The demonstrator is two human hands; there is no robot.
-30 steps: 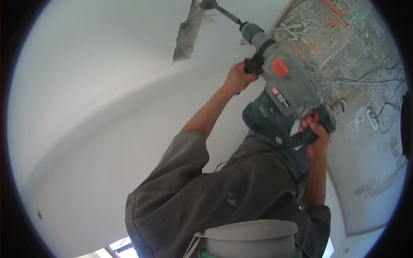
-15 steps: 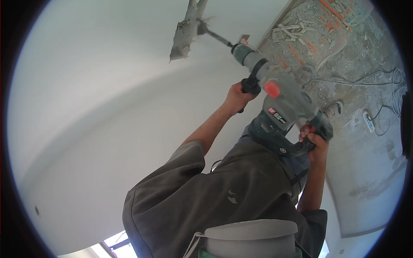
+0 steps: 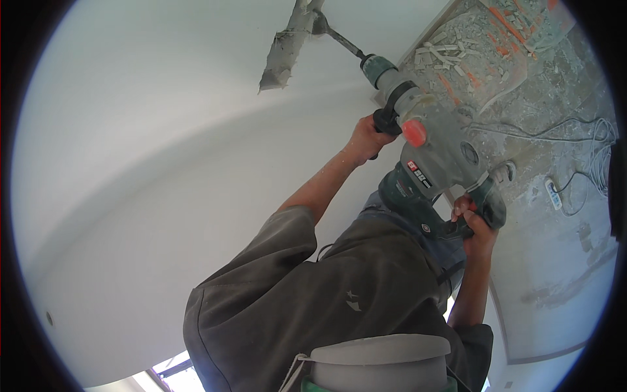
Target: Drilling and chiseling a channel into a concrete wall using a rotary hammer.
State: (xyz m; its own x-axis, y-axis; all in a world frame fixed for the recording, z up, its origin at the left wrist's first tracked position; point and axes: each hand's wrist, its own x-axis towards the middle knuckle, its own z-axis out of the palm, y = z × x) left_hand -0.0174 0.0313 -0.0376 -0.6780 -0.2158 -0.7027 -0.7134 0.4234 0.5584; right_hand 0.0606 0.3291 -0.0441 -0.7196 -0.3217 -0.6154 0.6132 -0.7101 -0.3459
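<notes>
Gripping a hammer drill (image 3: 441,147), left hand (image 3: 369,140) and right hand (image 3: 481,234) clenched (rubble (image 3: 450,55), coiled cable (image 3: 598,164), power strip (image 3: 553,194) on the floor (image 3: 563,85))

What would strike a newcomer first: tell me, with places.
The large grey power tool right of centre probably wins, the left hand gripping its front, the right hand its rear. Next comes the rough channel in the white wall, top centre, the chisel bit at its edge. Rubble lies upper right.

Cannot read the red-and-white label (image 3: 420,174) or the small round badge (image 3: 426,228) on the hammer drill (image 3: 439,147), right of centre.
</notes>
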